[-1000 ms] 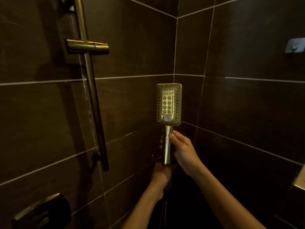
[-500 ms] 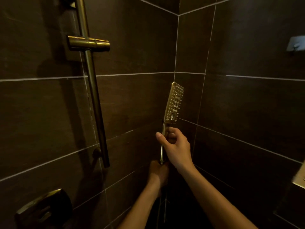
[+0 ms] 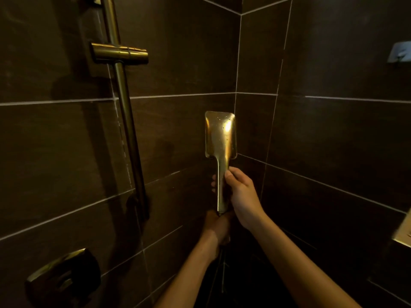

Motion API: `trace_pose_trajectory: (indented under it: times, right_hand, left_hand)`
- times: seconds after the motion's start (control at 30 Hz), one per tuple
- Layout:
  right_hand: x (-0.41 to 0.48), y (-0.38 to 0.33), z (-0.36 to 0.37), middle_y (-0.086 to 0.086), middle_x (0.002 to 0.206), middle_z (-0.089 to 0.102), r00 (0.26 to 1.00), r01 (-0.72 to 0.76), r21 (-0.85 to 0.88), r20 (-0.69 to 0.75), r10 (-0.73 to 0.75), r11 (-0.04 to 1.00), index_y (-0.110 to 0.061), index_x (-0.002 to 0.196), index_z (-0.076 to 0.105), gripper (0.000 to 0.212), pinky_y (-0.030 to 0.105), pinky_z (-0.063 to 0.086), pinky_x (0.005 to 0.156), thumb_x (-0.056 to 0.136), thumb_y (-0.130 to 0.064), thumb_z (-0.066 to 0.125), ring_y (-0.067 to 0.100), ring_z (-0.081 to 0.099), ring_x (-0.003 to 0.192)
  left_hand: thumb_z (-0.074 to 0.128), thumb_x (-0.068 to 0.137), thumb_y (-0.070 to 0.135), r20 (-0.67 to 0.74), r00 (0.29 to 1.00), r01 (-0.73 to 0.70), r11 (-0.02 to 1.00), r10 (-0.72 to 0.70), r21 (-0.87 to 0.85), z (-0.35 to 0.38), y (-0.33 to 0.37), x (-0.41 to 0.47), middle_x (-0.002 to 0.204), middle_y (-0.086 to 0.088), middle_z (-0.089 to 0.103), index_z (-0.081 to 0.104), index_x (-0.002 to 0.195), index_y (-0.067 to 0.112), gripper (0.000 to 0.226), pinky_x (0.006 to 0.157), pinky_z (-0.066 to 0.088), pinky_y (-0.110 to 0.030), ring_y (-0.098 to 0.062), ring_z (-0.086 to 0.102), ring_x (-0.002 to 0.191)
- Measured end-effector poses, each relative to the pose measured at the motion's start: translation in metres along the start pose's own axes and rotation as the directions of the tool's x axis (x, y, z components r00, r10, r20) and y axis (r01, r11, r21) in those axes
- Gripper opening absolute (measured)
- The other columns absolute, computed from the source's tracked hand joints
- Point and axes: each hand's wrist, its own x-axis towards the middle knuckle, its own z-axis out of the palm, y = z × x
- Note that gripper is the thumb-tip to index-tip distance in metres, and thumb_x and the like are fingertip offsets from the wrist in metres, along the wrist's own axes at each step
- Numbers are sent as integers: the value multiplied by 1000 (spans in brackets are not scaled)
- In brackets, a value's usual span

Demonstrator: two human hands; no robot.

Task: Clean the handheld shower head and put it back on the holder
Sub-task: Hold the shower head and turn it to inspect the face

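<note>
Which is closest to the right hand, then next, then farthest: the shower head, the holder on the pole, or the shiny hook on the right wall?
From the right hand:
1. Shower head, held in that hand, straight above it.
2. Holder, up on the pole, to the left.
3. Hook, high on the right wall, at the picture's edge.

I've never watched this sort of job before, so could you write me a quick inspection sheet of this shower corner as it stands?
Surface: dark brown tiled walls, pale grout.
Job's things: brass rectangular handheld shower head, smooth back facing the camera, droplets on it; brass holder on the vertical brass rail, empty.
Clutter: nothing seen.
Grips: right hand around the handle; left hand at its base.
Cables: hose not clearly visible.
Surroundings: brass wall control, lower left.
</note>
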Motion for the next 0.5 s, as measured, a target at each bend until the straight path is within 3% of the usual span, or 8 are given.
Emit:
trace_pose_trajectory:
  times: [0.07,0.13,0.2,0.33,0.43,0.5]
  right_hand:
    - [-1,-2,1,8,92,73,1000,-26,133,18,24,991,-17,112,66,26,33,57,78,108,-16,40,18,71,81]
    - [-3,-4,5,8,92,73,999,-20,139,41,15,990,-21,116,62,22,33,58,77,108,-18,43,17,71,81]
    - [-6,-2,7,3,99,73,999,41,2,27,-41,999,-28,119,57,16,32,60,79,103,-29,56,13,72,85]
    - [-10,2,9,-11,110,65,974,174,-402,-63,-217,899,-31,120,55,43,21,56,79,86,-41,77,3,67,98]
    - [-8,1,8,-14,110,66,961,196,-469,-83,-264,861,-30,121,63,39,17,49,81,86,-42,77,-1,63,102]
    - [-6,0,6,-16,107,68,968,180,-445,-77,-238,877,-32,122,65,34,23,51,89,90,-39,74,0,63,104]
  left_hand:
    - [59,93,30,72,996,44,999,-45,22,-1,-1,0,57,4,54,61,84,16,16,45,35,-24,-9,45,45]
    - [58,93,29,85,996,28,1000,-29,11,-2,-3,0,56,4,52,61,82,16,17,45,34,-23,-10,44,45]
    - [57,95,28,61,998,-18,1000,19,-8,-1,-3,-3,57,2,51,59,84,17,16,45,33,-23,-10,43,46]
    - [56,98,24,27,998,-55,998,56,-25,-2,-2,-7,71,-3,53,49,85,22,15,52,35,-25,-12,45,57]
    - [59,96,27,27,998,-57,998,58,-23,-5,-2,-6,77,-2,55,53,102,18,12,49,36,-23,-11,48,59]
    - [59,96,28,28,998,-63,998,63,-18,-6,-1,-4,77,0,56,53,104,18,14,47,36,-22,-9,49,57]
